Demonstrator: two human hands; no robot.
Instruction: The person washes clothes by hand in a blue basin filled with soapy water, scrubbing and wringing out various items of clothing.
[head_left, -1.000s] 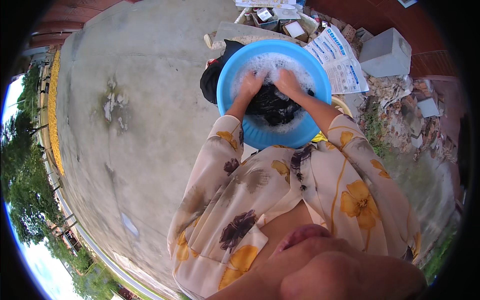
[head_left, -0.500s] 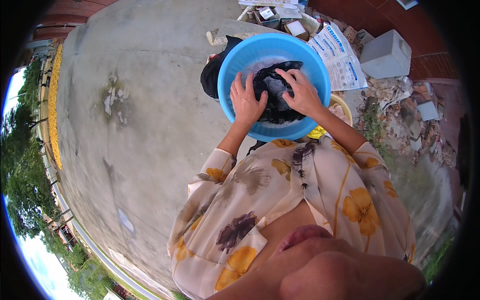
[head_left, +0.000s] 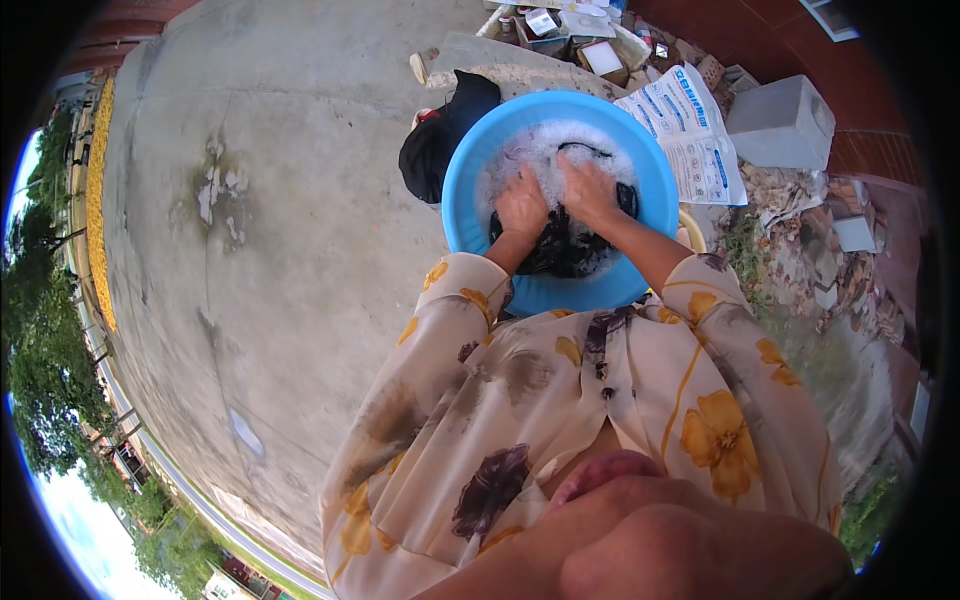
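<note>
A round blue basin (head_left: pixel 659 185) stands in front of me, holding sudsy water and wet black cloth (head_left: pixel 560 250). My left hand (head_left: pixel 523 207) is down in the basin, its fingers curled into the cloth under the foam. Close on its right, my right hand (head_left: pixel 588 190) also reaches into the suds, fingers bent down against the cloth. White foam (head_left: pixel 545 140) covers the far half of the water and hides the fingertips of both hands. A thin black strip of the cloth shows above the foam beyond my right hand.
Black fabric (head_left: pixel 440 150) lies just left of the basin. A printed white sheet (head_left: pixel 690 130) and a grey block (head_left: pixel 780 120) are to the right, beside rubble (head_left: pixel 820 235). Boxes (head_left: pixel 600 58) and clutter sit at the back. A yellowish tub (head_left: pixel 692 230) shows partly behind the basin.
Both hands have gone from spread fingers over the black cloth to curled fingers deep in the suds. The cloth has been pushed down and bunched, and far more foam shows.
</note>
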